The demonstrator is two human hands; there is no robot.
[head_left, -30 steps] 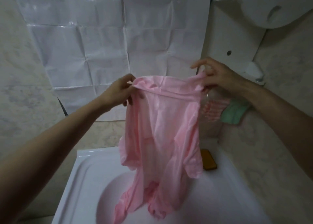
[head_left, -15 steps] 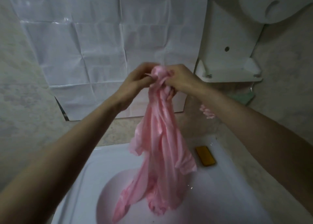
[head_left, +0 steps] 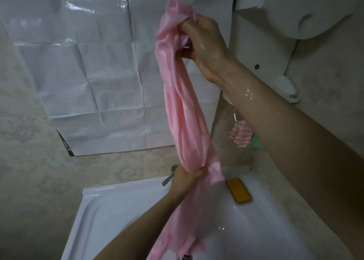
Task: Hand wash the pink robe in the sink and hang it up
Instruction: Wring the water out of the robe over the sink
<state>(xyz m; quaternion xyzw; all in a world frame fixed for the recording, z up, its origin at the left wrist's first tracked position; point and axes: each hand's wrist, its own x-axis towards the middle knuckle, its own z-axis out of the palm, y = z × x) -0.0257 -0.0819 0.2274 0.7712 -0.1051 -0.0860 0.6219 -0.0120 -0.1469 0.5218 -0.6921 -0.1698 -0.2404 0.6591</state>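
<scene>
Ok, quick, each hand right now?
Left hand: grips the shiny pink fabric robe lower down.
Right hand: grips its bunched top.

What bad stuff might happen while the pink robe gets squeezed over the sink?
1. The right hand looks wet, so the robe might slip from its grip and flop back into the sink.
2. The robe's loose end hangs close to the soap; as the left hand squeezes it, the cloth may swing and nudge the soap.
3. Drops shine on the raised right wrist, so water may run down that arm.
</scene>
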